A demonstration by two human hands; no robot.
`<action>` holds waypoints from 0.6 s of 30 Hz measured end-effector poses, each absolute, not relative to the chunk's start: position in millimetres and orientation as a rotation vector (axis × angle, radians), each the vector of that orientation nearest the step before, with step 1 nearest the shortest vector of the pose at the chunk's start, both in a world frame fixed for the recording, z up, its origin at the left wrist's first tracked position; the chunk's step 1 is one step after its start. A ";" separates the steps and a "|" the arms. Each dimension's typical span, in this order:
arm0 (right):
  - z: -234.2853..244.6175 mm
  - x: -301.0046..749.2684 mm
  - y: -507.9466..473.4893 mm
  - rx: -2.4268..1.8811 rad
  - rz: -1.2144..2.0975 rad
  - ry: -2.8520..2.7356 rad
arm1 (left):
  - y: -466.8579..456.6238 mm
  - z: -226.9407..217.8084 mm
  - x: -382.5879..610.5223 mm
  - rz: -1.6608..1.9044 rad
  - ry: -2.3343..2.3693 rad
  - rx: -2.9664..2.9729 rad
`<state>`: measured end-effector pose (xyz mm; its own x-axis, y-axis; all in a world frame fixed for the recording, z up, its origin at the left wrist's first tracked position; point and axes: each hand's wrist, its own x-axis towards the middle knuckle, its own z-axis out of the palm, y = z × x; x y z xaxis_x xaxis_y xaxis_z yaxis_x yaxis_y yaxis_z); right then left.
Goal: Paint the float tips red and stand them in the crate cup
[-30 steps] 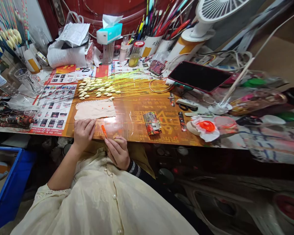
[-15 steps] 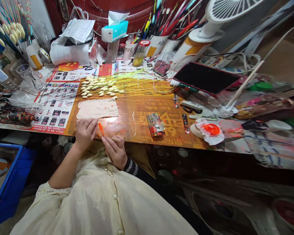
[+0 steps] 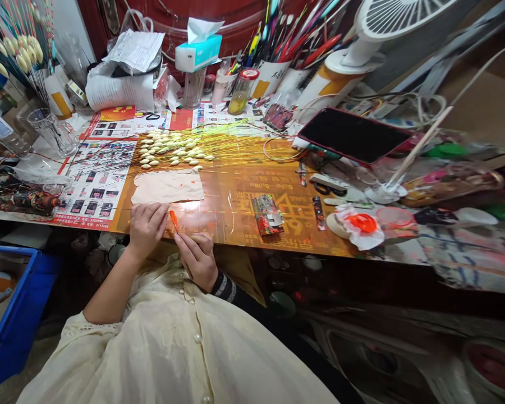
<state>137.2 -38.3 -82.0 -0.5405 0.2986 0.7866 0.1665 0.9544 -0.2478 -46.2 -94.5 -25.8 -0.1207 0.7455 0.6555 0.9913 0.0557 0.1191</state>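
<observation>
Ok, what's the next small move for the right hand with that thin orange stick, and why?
Probably ease the thin orange stick slightly toward the left hand. The right hand pinches it, and its tip already points at those fingers, just above the glossy orange printed desk mat.

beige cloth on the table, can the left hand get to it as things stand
Likely yes: the left hand rests right at the near edge of the beige cloth, with nothing visible between them.
</observation>
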 end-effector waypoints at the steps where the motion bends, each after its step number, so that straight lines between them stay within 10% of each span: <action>1: -82.9 137.2 -38.4 -0.331 0.174 -2.158 | -94.5 -25.7 -46.2 -0.780 -1.908 -1.734; 18: -82.7 137.1 -38.9 -0.348 0.174 -2.164 | -94.7 -25.3 -46.2 -0.817 -1.938 -1.739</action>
